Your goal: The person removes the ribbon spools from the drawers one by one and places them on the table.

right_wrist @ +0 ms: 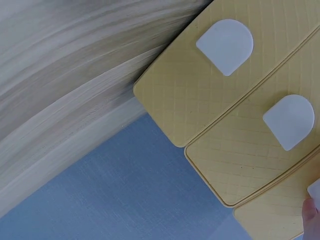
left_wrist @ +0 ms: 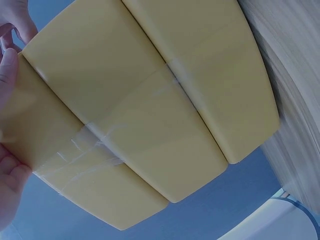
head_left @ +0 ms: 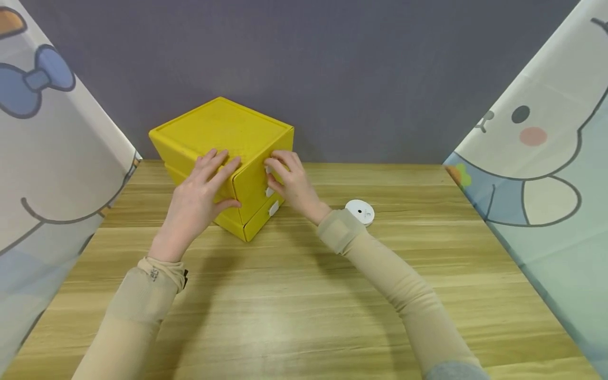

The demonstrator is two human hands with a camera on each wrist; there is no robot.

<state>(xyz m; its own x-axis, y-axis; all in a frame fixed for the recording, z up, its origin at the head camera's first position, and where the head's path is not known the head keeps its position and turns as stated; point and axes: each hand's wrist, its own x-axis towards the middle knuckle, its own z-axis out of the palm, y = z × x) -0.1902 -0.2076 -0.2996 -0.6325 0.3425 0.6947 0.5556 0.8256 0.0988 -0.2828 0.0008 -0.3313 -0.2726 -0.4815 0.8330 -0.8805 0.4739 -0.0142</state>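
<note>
A yellow three-drawer box (head_left: 228,124) stands on the table with its drawer fronts facing right, all looking pushed in. Each front has a white rounded handle; the bottom handle (head_left: 273,208) and the middle handle (right_wrist: 290,121) show plainly. My left hand (head_left: 192,203) rests on the box's near top edge, fingers laid over the top and thumb by the front corner. At the top drawer, my right hand (head_left: 295,184) pinches the uppermost handle (right_wrist: 315,192), which its fingers partly cover. Clear tape (left_wrist: 90,145) crosses the box's side.
A white round disc (head_left: 360,212) with a small dark centre hole lies on the wood-grain table (head_left: 285,316), just beyond the right wrist. A dark grey panel (head_left: 361,79) rises behind the box. Cartoon-printed cloths (head_left: 532,137) flank both sides.
</note>
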